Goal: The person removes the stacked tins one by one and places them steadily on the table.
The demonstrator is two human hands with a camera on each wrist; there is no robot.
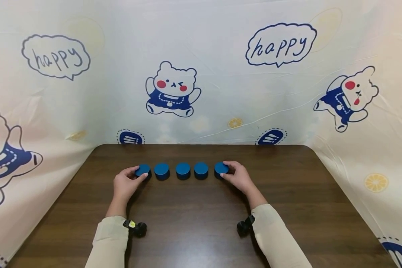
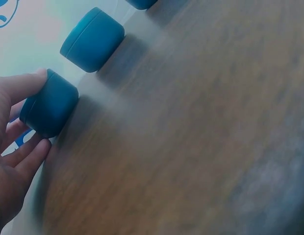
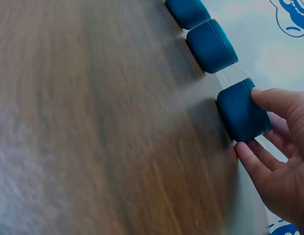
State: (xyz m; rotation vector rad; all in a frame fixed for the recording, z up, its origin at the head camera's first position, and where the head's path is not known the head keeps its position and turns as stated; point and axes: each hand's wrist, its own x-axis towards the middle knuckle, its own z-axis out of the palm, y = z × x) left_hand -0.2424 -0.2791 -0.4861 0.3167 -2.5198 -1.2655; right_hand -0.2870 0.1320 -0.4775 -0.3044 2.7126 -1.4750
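Several short round blue tins with a seam near the top stand in a row across the far part of the table. My left hand (image 1: 125,183) pinches the leftmost tin (image 1: 142,169) between thumb and fingers. In the left wrist view, the thumb lies at the top edge of that tin (image 2: 53,105) and fingertips touch its lower side. At the other end, my right hand (image 1: 239,178) grips the rightmost tin (image 1: 220,170) the same way. The right wrist view shows this tin (image 3: 242,111) upright, thumb near its lid seam.
Between the hands stand a second tin (image 1: 162,171), a middle tin (image 1: 183,171) and a fourth tin (image 1: 201,171), spaced apart. The brown wooden table (image 1: 187,219) ends at a printed cloth backdrop (image 1: 221,93). Small black cameras sit on both wrists.
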